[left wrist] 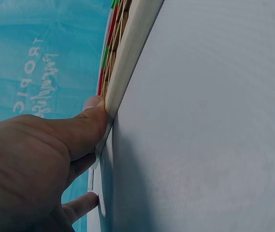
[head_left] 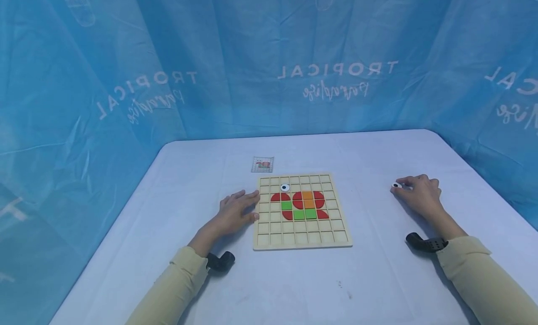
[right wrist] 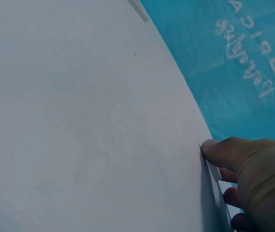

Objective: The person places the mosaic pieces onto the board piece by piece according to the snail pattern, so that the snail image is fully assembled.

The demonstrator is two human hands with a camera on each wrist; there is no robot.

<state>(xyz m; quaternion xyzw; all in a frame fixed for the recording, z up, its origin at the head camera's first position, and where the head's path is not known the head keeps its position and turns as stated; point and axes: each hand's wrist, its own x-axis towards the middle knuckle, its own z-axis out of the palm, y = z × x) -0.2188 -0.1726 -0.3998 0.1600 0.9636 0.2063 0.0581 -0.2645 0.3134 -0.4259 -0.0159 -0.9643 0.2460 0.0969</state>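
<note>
A pale wooden grid board (head_left: pixel 282 241) lies on the table. Red, green and orange tiles and a round eye tile (head_left: pixel 285 187) sit in its cells. At the board's left edge rests my left hand (head_left: pixel 235 213), fingers spread and fairly straight; thumb and fingertips touch the rim. The left wrist view shows the thumb (left wrist: pixel 86 123) against the board's side (left wrist: pixel 132 58). Well to the right of the board, my right hand (head_left: pixel 422 194) pinches a second white eye tile (head_left: pixel 395 185) between thumb and fingers, low over the cloth. Only that tile's thin edge (right wrist: pixel 214 170) shows in the right wrist view.
A small printed pattern card (head_left: pixel 263 165) lies behind the board's left corner. White cloth (head_left: pixel 302 287) covers the table, with a few small dark marks near the front. Blue printed curtains (head_left: pixel 260 101) hang at the back and sides.
</note>
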